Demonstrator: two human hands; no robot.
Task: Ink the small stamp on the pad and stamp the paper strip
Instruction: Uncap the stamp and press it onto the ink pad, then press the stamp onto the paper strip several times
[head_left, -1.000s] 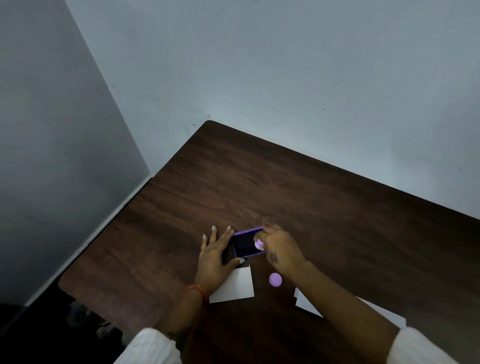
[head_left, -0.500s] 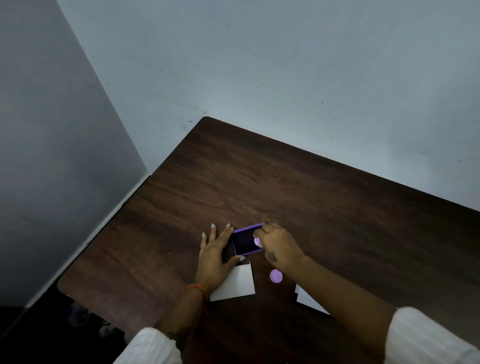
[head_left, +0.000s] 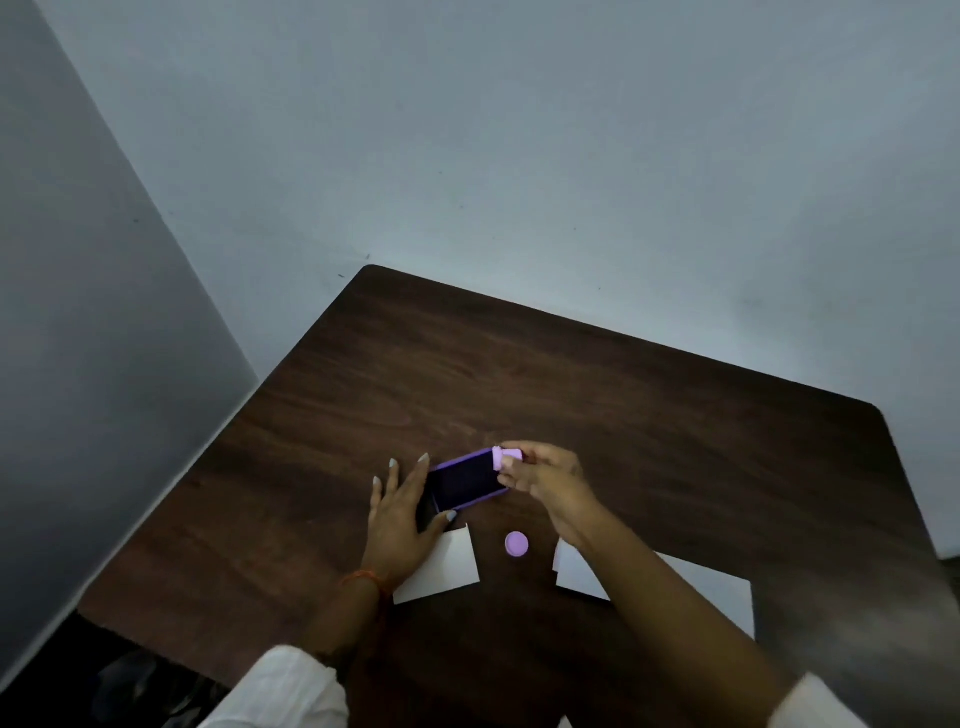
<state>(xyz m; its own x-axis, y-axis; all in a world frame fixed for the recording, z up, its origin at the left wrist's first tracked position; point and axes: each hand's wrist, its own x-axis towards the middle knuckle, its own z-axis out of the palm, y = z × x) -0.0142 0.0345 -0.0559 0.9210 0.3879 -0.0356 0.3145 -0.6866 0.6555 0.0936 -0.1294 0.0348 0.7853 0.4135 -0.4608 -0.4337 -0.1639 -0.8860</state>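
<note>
A purple ink pad (head_left: 465, 480) with a dark inked face lies open on the dark wooden table (head_left: 623, 395). My left hand (head_left: 402, 514) rests flat against its left end, fingers spread. My right hand (head_left: 545, 478) pinches the small lilac stamp (head_left: 503, 458), tipped on its side just above the pad's far right corner. A white paper strip (head_left: 447, 569) lies on the table below the pad, partly under my left wrist.
A round lilac cap (head_left: 516, 544) lies between the paper strip and more white paper (head_left: 701, 592) on the right, partly hidden by my right forearm. Walls border the table's far and left sides.
My right hand has lifted the stamp off the pad's face and moved it up to the pad's far right corner. My left hand stays against the pad.
</note>
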